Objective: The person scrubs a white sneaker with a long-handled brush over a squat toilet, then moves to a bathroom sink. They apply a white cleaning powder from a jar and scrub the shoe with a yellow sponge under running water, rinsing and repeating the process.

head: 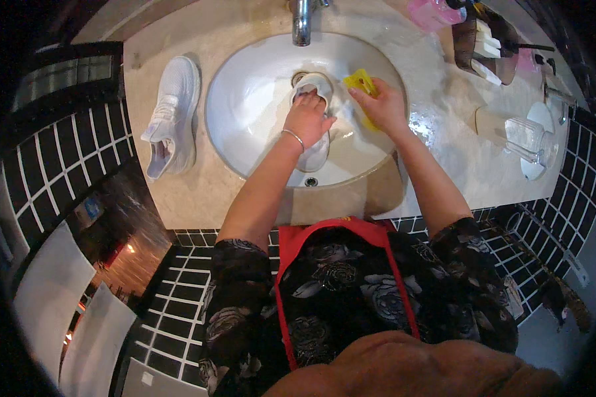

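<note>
A white shoe [314,160] lies in the oval white washbasin [243,99], close to its drain. My left hand [308,118], with a bangle at the wrist, is on this shoe and has its fingers in the shoe's opening. Over the basin's right side, my right hand [385,104] grips a yellow plastic object [359,82]; its exact kind cannot be made out. On the counter left of the basin rests a second white shoe, a knit sneaker [171,114] with laces, its heel towards me.
A chrome faucet [301,25] overhangs the basin's back. At the counter's [439,164] right stand a clear glass container [524,139], a pink bottle [434,14] and a dark holder with white items [486,44]. Wet patches shine right of the basin. Black tiles [179,293] lie below.
</note>
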Available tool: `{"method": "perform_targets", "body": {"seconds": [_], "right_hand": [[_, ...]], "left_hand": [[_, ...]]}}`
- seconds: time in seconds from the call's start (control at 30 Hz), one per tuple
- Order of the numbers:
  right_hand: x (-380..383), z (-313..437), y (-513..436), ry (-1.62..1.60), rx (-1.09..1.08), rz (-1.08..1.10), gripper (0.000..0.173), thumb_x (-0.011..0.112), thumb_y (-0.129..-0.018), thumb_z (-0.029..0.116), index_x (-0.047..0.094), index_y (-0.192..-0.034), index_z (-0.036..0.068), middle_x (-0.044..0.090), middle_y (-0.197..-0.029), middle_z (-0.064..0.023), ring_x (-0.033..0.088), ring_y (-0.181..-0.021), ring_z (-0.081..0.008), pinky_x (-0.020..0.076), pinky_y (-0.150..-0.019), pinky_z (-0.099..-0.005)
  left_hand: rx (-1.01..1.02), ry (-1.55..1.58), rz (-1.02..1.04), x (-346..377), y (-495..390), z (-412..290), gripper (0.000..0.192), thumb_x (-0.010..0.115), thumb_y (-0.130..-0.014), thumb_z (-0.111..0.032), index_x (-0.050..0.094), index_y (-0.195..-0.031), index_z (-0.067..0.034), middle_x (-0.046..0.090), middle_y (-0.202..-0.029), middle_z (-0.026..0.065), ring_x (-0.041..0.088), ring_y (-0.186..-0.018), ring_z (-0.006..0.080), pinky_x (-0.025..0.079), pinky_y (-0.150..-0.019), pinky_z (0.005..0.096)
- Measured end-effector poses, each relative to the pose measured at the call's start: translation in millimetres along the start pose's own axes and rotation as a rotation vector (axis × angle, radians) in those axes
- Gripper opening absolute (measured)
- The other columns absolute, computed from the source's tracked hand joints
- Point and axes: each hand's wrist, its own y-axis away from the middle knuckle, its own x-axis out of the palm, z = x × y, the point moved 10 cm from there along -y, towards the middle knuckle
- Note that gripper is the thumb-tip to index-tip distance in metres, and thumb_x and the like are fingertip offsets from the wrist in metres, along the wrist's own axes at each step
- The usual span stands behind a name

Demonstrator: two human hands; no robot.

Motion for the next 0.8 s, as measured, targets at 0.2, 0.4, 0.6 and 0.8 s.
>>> {"method": "perform_targets", "body": {"seconds": [0.2,0.4,0.6,0.8], "right_hand": [[7,-26,-4,0.009,0.08,-0.02,0.05,0.076,-0.08,0.044,0.068,-0.103,0.001,0.069,-0.088,-0.0211,0.068,-0.08,-0.0334,0.052,-0.072,-0.0418],[31,-16,-13,-0.003,0.03,-0.011,0.053,0.072,-0.082,0.047,0.065,-0.108,0.001,0.069,-0.096,-0.0228,0.068,-0.089,-0.0369,0.0523,-0.076,-0.0448],[95,-3,1,0.391,-0.099,0.366,0.05,0.067,-0.081,0.05,0.065,-0.106,0.007,0.071,-0.094,-0.0181,0.068,-0.089,-0.0356,0.054,-0.075,-0.0456],[127,38,-23,0.462,-0.318,0.261,0.046,0.068,-0.081,0.048,0.065,-0.109,0.011,0.072,-0.087,-0.0136,0.069,-0.081,-0.0346,0.0544,-0.072,-0.0452]], "left_hand": [[-0.192,-0.117,-0.051,10,-22,19,0.052,0.055,-0.092,-0.037,0.059,-0.119,0.008,0.049,-0.135,0.0293,0.041,-0.133,0.0401,0.029,-0.114,0.0467],[-0.082,-0.226,-0.04,22,-15,7,0.047,0.059,-0.084,-0.025,0.061,-0.118,0.008,0.046,-0.14,0.027,0.035,-0.138,0.0394,0.028,-0.113,0.0481],[0.072,-0.248,0.295,54,34,-18,0.02,0.055,-0.085,-0.015,0.065,-0.1,-0.007,0.059,-0.122,0.0147,0.049,-0.122,0.0327,0.036,-0.104,0.0459],[0.038,-0.312,0.187,55,33,-26,0.023,0.05,-0.089,-0.019,0.066,-0.102,-0.009,0.059,-0.123,0.0128,0.05,-0.118,0.031,0.035,-0.1,0.0467]]}}
